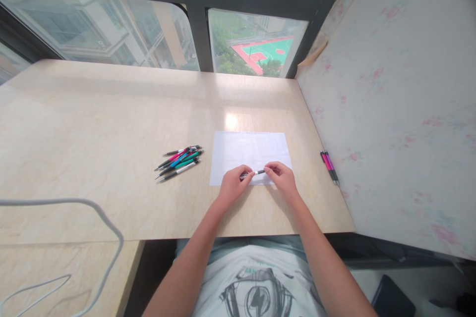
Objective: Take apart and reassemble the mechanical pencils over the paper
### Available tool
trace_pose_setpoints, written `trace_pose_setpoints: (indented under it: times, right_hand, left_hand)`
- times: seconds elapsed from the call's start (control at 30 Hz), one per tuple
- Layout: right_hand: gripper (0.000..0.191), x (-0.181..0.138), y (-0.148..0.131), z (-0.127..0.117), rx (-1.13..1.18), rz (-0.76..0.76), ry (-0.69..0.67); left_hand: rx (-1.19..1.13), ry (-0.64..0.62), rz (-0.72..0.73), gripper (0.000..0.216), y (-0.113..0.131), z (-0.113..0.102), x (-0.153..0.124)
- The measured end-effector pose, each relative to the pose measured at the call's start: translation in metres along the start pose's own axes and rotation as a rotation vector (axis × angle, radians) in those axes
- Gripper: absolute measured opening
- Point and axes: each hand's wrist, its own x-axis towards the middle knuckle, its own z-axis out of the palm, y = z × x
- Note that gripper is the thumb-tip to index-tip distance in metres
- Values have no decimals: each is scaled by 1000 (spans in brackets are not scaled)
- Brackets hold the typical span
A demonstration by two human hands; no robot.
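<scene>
A white and black pen (pixel 256 173) lies level between my two hands, over the near edge of a white sheet of paper (pixel 250 151). My left hand (pixel 234 184) is closed round its left end and my right hand (pixel 279 175) pinches its right end. Both hands rest on the beige tabletop (pixel 111 129) near its front edge.
A pile of several coloured pens (pixel 180 160) lies left of the paper. Two pens (pixel 329 167), pink and dark, lie at the table's right edge beside a flowered wall panel (pixel 401 109). A white cable (pixel 92 208) loops at the left. Windows stand behind the table.
</scene>
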Motion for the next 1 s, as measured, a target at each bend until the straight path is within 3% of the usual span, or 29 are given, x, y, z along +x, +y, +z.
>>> trace_pose_setpoints:
  times: [0.4,0.63,0.8,1.0]
  right_hand:
    - [22,10,-4,1,38,-14,-24]
    - [13,-4,-11,-1,151,-98,-57]
    - [24,-24,-11,-4,207,4,-35]
    - [32,-33,1,-4,56,76,-36]
  left_hand:
    - [-22,25,5,22,1,-3,6]
    - [-63,31,59,21,5,-4,-2]
    - [-74,13,50,21,7,-1,-16]
    - [-63,-17,32,23,4,4,-24]
